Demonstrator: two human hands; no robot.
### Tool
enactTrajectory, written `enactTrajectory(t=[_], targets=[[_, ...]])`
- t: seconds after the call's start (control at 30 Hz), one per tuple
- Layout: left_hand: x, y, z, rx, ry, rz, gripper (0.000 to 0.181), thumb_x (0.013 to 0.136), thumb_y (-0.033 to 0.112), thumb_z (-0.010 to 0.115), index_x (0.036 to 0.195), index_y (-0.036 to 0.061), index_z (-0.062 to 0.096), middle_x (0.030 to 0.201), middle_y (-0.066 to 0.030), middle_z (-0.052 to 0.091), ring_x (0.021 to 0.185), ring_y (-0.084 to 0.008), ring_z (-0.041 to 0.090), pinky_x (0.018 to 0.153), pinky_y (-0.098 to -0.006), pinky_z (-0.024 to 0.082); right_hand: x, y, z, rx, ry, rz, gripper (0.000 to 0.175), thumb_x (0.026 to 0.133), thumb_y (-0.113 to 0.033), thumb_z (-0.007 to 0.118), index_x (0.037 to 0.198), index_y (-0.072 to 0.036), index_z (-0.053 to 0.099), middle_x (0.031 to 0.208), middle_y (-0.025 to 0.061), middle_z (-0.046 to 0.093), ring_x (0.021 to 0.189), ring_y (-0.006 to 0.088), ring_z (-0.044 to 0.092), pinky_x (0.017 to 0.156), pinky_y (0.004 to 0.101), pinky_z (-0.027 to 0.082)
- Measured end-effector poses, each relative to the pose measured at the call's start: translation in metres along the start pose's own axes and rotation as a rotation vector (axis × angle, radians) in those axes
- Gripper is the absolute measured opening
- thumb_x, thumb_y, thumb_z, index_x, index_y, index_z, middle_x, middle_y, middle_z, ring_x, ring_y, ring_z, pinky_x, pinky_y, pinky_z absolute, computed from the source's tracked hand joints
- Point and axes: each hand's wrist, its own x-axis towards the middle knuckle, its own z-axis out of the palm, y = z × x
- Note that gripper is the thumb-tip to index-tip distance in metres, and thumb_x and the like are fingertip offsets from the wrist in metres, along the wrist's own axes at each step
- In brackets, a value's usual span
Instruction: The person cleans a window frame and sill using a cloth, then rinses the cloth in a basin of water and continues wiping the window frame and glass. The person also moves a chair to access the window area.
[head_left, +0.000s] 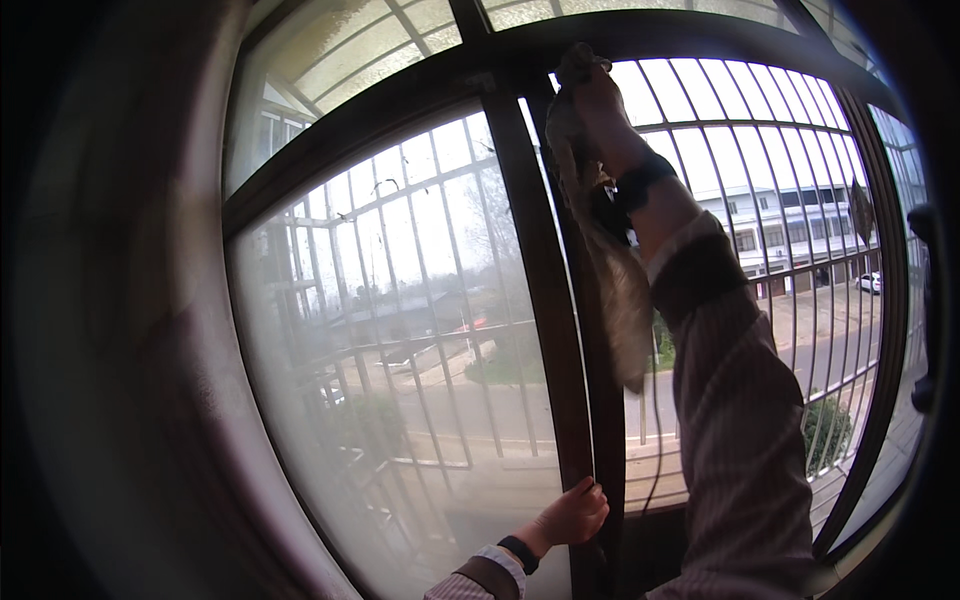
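Note:
High up, my right hand (596, 94) grips a limp, light-coloured cloth (626, 300) against the upper part of a dark window sash stile (592, 322). The cloth hangs down below my wrist, its lower end blurred. Lower down, my left hand (577, 514) curls its fingers around the edge of the sash frame. Left of the stiles stands a hazy, dirty glass pane (420, 360) with dark specks on it. Through the opening on the right, metal security bars (757, 240) show. A dark band circles each wrist.
A dark top rail (360, 142) runs above the sashes, with upper panes (375, 52) over it. The wall reveal (202, 322) borders the window at left. A thin cord (655, 435) hangs by the opening. Outside lie a road and a white building (795, 217).

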Motion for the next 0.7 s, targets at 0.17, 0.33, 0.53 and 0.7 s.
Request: enactTrajectory(t=[0.17,0.33,0.53,0.7], targets=[[0.005,-0.002,0.0,-0.018,0.075,0.013,0.019,0.076,0.024,0.057,0.085,0.0078,0.062,0.092,-0.0054,0.059,0.104,-0.0244,0.053,0.111,-0.049,0.021,0.032,0.001,0.038,-0.798,-0.058,-0.183,0.043,0.081,-0.015,0.056,0.121,-0.001,0.049,0.09,0.015,0.065,0.086,0.0321,0.064,0.071,0.0377,0.053],[0.005,-0.002,-0.001,0.016,0.021,-0.007,0.014,0.075,0.023,0.058,0.082,0.0106,0.061,0.086,-0.0039,0.057,0.103,-0.0235,0.053,0.111,-0.0487,0.021,-0.031,0.018,-0.002,-0.644,-0.499,-0.358,0.038,0.082,-0.035,0.053,0.106,-0.006,0.061,0.098,0.0196,0.065,0.091,0.0345,0.063,0.076,0.0407,0.052],[0.007,-0.002,-0.001,0.093,0.051,0.044,0.01,0.075,0.019,0.054,0.075,0.0116,0.061,0.084,-0.0045,0.058,0.094,-0.0229,0.055,0.102,-0.0531,0.032,-0.255,0.023,-0.082,-0.609,-0.573,0.177,0.046,0.083,-0.032,0.055,0.105,0.008,0.051,0.095,0.0269,0.063,0.093,0.0398,0.061,0.081,0.0457,0.049],[0.011,0.002,-0.007,0.064,-0.105,-0.025,0.007,0.07,0.026,0.057,0.07,0.0192,0.057,0.079,-0.0004,0.053,0.09,-0.0213,0.053,0.104,-0.0508,0.024,-0.432,0.01,-0.151,-0.706,-0.907,0.286,0.033,0.082,-0.025,0.052,0.093,0.006,0.055,0.082,0.0235,0.065,0.081,0.0396,0.064,0.072,0.0444,0.051]])
